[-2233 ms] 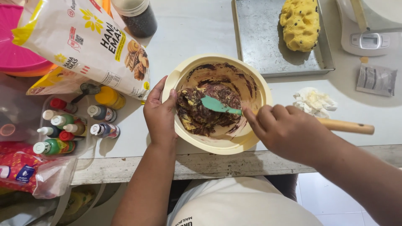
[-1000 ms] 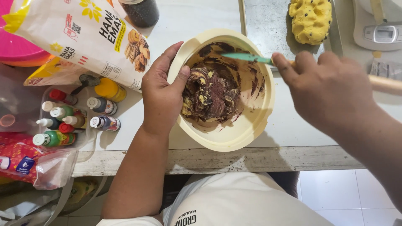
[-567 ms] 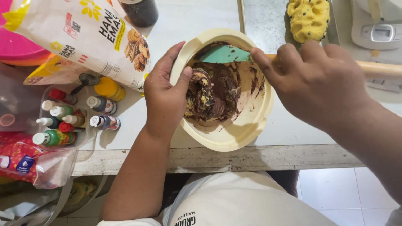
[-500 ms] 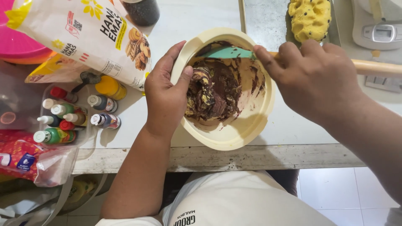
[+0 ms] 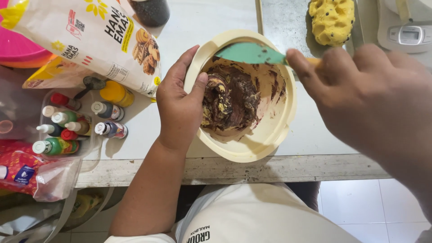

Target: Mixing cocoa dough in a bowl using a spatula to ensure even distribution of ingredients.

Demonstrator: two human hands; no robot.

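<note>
- To the left of the cream mixing bowl point(image 5: 270, 135) a large flour bag point(image 5: 85, 40) leans over a clear tub of small colouring bottles point(image 5: 67, 128); a yellow-capped bottle point(image 5: 116, 93) stands just beside the tub.
- A dark jar point(image 5: 150, 11) sits at the far edge, and a pink basin point(image 5: 18, 49) shows at far left behind the bag.
- Far right, a metal tray point(image 5: 288, 27) holds a lump of yellow dough point(image 5: 332, 20) flecked with dark bits; a white kitchen scale point(image 5: 405, 33) stands beside it.
- The right hand point(image 5: 373, 99) looms large in front and hides much of the tray and counter behind it.
- The pale counter point(image 5: 207, 27) has a worn, chipped near edge; white floor tiles show below.
- The bowl sits at the near edge of the counter, its inside smeared brown.
- In it lies a marbled dough point(image 5: 229, 101), dark chocolate streaked with yellow, heaped towards the left wall.
- The left hand point(image 5: 180, 105) clasps the bowl's left rim, thumb inside, fingers outside.
- The right hand is closed around the handle of a green spatula point(image 5: 249, 53), whose blade rests at the bowl's far rim.
</note>
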